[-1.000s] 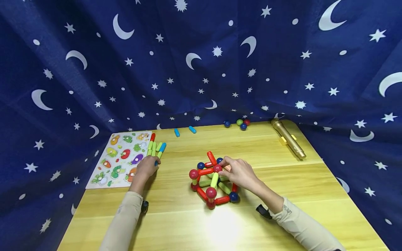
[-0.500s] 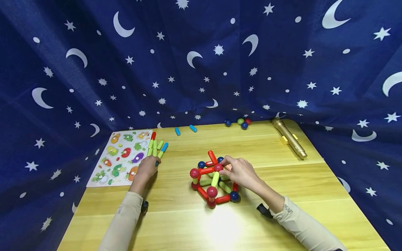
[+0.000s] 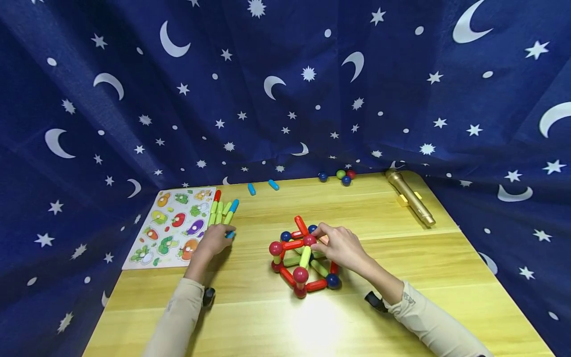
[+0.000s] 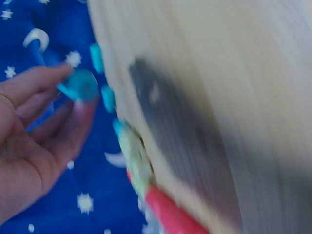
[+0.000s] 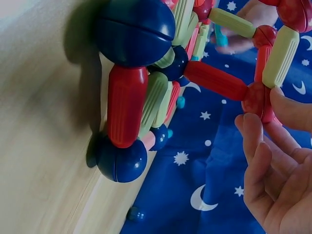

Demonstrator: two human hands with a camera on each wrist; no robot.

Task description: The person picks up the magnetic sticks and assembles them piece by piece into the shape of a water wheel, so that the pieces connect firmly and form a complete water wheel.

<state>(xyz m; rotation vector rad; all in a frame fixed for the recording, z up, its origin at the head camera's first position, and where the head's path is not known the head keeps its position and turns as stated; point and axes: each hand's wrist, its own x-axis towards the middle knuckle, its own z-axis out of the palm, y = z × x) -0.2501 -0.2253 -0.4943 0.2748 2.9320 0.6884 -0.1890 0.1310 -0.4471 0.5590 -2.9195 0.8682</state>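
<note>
My left hand (image 3: 213,241) pinches a blue magnetic rod (image 3: 230,234) between thumb and fingers, beside the right edge of the vegetable puzzle board (image 3: 153,243). In the left wrist view the same blue rod (image 4: 84,87) points its end at the camera. My right hand (image 3: 341,246) holds a red ball (image 3: 309,240) at the top of a frame built from magnetic rods and balls. A red rod (image 3: 301,224) slants up from that ball, and a green rod (image 3: 305,258) runs forward to another red ball (image 3: 300,274). The right wrist view shows thumb and fingertips on the ball (image 5: 253,100).
Several green rods (image 3: 219,208), a red rod (image 3: 217,195) and a blue rod (image 3: 234,206) lie just beyond my left hand. Two blue rods (image 3: 273,185), loose balls (image 3: 346,180) and a gold microphone (image 3: 410,197) lie along the back, before a starry curtain (image 3: 285,89).
My left hand has drawn slightly back and right from the green rods, with the blue rod now showing at its fingertips. The right hand keeps hold of the red ball in place.
</note>
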